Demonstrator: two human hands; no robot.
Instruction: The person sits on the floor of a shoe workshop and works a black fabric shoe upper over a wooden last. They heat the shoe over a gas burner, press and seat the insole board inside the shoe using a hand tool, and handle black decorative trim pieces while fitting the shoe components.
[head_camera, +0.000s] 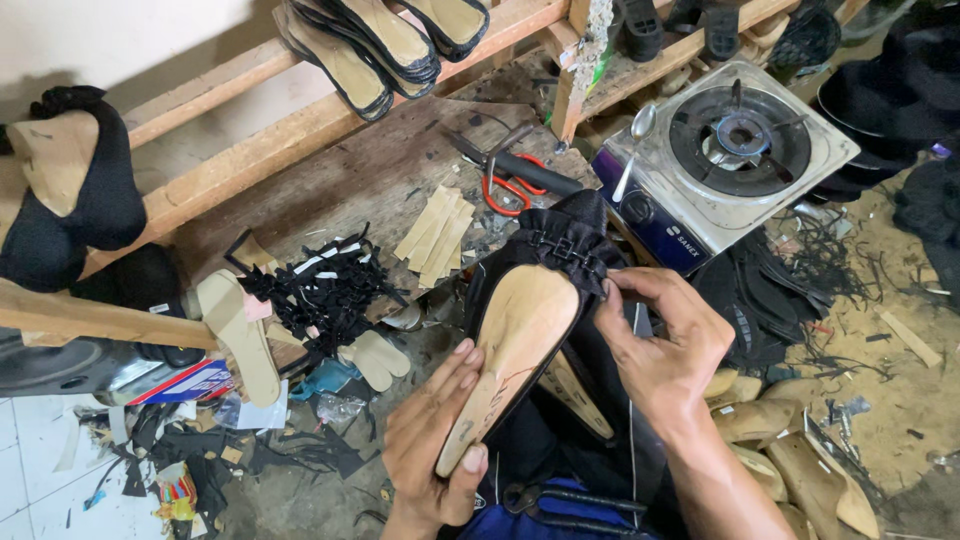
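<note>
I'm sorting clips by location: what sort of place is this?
Likely a small shoemaking workshop: a black shoe upper on a wooden last, soles on a wooden rack, and red-handled scissors.

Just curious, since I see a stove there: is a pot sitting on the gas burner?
No, the gas stove has nothing on its burner; only a spoon rests against its edge.

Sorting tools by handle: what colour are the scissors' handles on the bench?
Red-orange, on the scissors lying behind the shoe; the head view shows them.
</note>
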